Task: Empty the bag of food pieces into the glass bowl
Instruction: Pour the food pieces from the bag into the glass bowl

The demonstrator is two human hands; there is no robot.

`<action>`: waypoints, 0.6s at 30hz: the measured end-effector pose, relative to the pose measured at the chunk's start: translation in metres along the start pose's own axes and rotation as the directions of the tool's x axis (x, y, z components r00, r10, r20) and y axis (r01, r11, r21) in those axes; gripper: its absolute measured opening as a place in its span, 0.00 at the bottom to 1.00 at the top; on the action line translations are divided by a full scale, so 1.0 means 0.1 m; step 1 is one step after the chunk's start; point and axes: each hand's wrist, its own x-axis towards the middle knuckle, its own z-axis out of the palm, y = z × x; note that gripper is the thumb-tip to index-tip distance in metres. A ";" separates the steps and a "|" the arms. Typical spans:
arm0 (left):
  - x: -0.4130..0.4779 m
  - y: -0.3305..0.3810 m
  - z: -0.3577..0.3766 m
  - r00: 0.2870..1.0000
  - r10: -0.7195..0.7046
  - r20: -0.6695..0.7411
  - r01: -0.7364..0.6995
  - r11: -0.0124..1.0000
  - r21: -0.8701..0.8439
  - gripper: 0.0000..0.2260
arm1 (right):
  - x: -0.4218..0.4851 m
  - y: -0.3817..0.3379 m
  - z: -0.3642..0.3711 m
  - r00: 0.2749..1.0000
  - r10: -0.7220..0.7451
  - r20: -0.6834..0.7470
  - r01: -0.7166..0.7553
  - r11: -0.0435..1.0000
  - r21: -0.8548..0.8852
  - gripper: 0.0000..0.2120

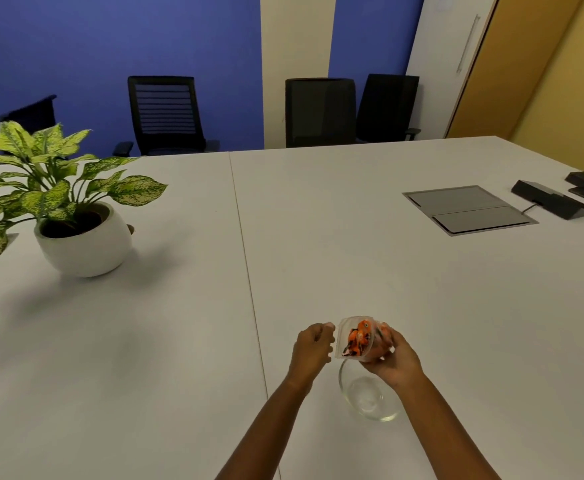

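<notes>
1. The clear bag (359, 337), filled with orange and dark food pieces (361, 336), is held above the table (422, 289), just beyond the far rim of the glass bowl (370, 398) and slightly higher than it.
2. The bag's rounded body is cupped from below and behind by the right hand (392, 362), whose fingers are closed around it.
3. The bag's left edge is pinched by the fingertips of the left hand (313, 348); the hand is curled shut on that edge. Whether the mouth is already open cannot be told.
4. The bowl appears empty and stands on the table directly beneath the right wrist, partly hidden by it.
5. Risk: the bag is judged to hang over the bowl's far rim and not its centre; if it is tipped from here, pieces may fall onto the table beyond the bowl.
6. Risk: the bowl is steadied by neither hand, so a knock from the right wrist may slide or tip it.
7. Risk: a sudden opening of the thin film may scatter the pieces.
8. A potted plant (76, 216) stands well apart to the left; a recessed cable hatch (468, 209) and dark devices (553, 200) lie far to the right. Empty chairs (166, 116) line the far side.
9. Nothing stands between bag and bowl.
</notes>
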 end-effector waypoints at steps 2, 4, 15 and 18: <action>0.01 -0.09 0.06 0.994 -0.103 0.035 0.104 0.993 -0.049 0.14 | -0.01 -0.10 -0.07 0.997 -0.058 -0.044 0.056 0.998 -0.031 0.06; 0.05 -0.19 0.10 0.977 -0.203 0.070 0.208 0.975 -0.076 0.21 | -0.01 -0.19 -0.15 0.989 -0.121 -0.083 0.116 0.991 -0.061 0.05; 0.21 -0.35 0.22 0.878 -0.421 0.229 0.456 0.881 -0.127 0.32 | 0.08 -0.20 -0.35 0.801 -0.585 -0.123 0.437 0.714 -0.548 0.11; 0.23 -0.35 0.23 0.876 -0.427 0.226 0.462 0.876 -0.137 0.33 | 0.05 -0.13 -0.32 0.733 -0.679 0.023 0.491 0.506 -0.710 0.12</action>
